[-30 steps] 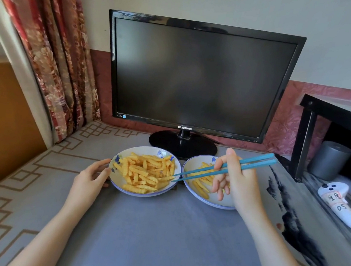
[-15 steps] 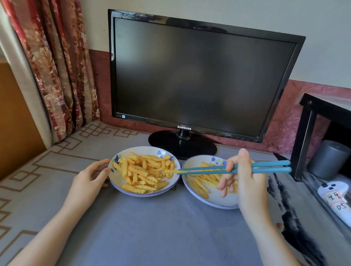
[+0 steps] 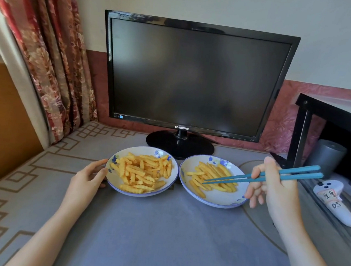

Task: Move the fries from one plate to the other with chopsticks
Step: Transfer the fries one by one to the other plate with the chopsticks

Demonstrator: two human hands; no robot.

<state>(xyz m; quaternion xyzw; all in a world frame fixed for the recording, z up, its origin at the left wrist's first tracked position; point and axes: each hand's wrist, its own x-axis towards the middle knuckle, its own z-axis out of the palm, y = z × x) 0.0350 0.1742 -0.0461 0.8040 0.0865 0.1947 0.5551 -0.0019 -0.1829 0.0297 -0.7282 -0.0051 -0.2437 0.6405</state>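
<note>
Left plate (image 3: 138, 194) heaped, right plate (image 3: 217, 198) sparser: we judge most fries (image 3: 141, 170) unmoved. Right hand (image 3: 276, 192) pinches chopsticks (image 3: 273, 176) over right plate; left hand (image 3: 86, 178), relaxed, touches left plate.

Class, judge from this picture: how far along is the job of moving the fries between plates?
Done: a smaller pile lies on the right plate. In hand: the right hand holds the chopsticks, tips over that pile; the left hand touches the left plate. Left: its large heap of fries.

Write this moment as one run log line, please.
right hand: holds chopsticks, tips over right plate | left hand: touches left plate rim | fries: in both plates
</note>
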